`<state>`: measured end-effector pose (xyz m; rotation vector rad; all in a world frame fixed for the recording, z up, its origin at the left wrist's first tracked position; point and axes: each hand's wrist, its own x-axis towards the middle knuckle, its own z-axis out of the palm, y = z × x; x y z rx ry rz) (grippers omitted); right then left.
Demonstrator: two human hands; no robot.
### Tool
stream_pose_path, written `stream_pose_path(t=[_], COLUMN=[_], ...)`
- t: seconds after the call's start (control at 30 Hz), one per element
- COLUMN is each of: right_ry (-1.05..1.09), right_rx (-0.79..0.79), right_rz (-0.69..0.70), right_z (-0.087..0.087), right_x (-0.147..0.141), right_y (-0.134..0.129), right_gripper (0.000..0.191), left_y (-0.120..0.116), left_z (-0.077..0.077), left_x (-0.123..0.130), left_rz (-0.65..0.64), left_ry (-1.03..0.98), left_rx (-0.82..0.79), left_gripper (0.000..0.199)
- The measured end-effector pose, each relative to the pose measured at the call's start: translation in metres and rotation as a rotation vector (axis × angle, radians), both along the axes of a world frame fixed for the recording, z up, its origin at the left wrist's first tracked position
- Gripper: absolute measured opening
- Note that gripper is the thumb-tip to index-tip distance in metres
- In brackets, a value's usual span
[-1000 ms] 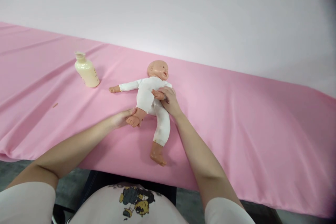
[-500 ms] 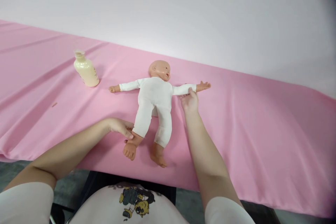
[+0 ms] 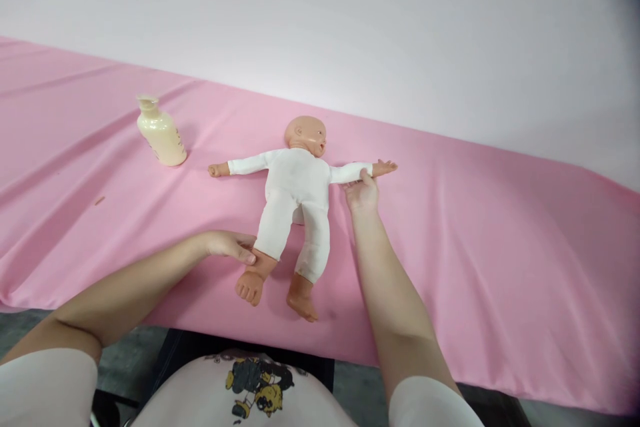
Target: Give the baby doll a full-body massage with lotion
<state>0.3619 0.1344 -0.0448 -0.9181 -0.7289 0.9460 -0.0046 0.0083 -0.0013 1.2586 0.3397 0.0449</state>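
Observation:
A baby doll (image 3: 299, 180) with a white cloth body lies on its back, arms spread and head turned to the right. My left hand (image 3: 233, 246) is closed around its lower leg on the left, just above the foot, with the thumb on top and the other fingers mostly hidden beneath. On the other side, my right hand (image 3: 362, 192) grips the doll's outstretched arm near the wrist, thumb over the white sleeve and fingers underneath. The doll's other arm and leg rest untouched.
A cream pump bottle (image 3: 163, 137) stands on the pink cloth (image 3: 490, 247) to the left of the doll. Nearer me lies a small brownish scrap (image 3: 100, 201). A white wall (image 3: 320, 27) rises behind the table, whose front edge runs close to my body.
The doll's head has turned slightly further to the right. Both hands keep their hold on its leg and arm, and the view has shifted a little.

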Motion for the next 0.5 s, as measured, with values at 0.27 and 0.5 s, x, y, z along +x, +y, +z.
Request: stream_pose_path(t=[0.27, 0.5], right_ry=[-0.521, -1.087], right_rx=[0.272, 0.428], right_rz=[-0.022, 0.104], right_z=[0.045, 0.039], right_x=[-0.048, -0.070], right_y=[-0.024, -0.045], right_gripper=[0.076, 0.048], left_y=[-0.003, 0.011], left_z=[-0.009, -0.029], left_x=[0.005, 0.012], left_rz=[0.220, 0.468], left_ry=[-0.134, -0.194], left_rx=[-0.234, -0.319], left_gripper=[0.058, 0.054])
